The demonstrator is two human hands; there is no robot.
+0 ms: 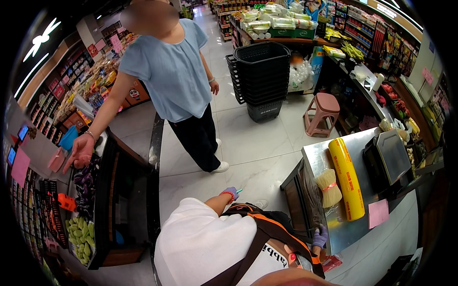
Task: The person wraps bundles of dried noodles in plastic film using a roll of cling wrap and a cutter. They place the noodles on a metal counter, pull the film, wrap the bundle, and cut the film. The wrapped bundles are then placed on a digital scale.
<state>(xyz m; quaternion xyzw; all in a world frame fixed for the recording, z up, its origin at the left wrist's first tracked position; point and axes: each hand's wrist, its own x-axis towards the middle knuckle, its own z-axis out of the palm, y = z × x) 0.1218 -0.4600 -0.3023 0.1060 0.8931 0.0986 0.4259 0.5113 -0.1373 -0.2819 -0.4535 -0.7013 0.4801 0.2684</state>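
My left hand (232, 193), in a purple glove with a red bead bracelet at the wrist, holds a thin teal stick-like item (239, 191). It is in front of my body, over the tiled floor. My right hand (319, 237), also purple-gloved, is at the near edge of a metal-topped counter (343, 236), beside clear plastic film (310, 193) hanging down its side. Whether its fingers grip the film is unclear. On that counter lie a yellow roll (346, 178) with red printing and a tied bundle of pale thin strands (328, 187). Fingers with red nails (292, 258) show at my apron; whose they are is unclear.
A person in a blue blouse (171, 68) stands ahead, one arm stretched over a produce stand with eggplants (85, 186) and green vegetables (80, 236). Stacked black baskets (263, 78) and a pink stool (321, 114) stand on the floor. A black device (388, 161) sits on the counter.
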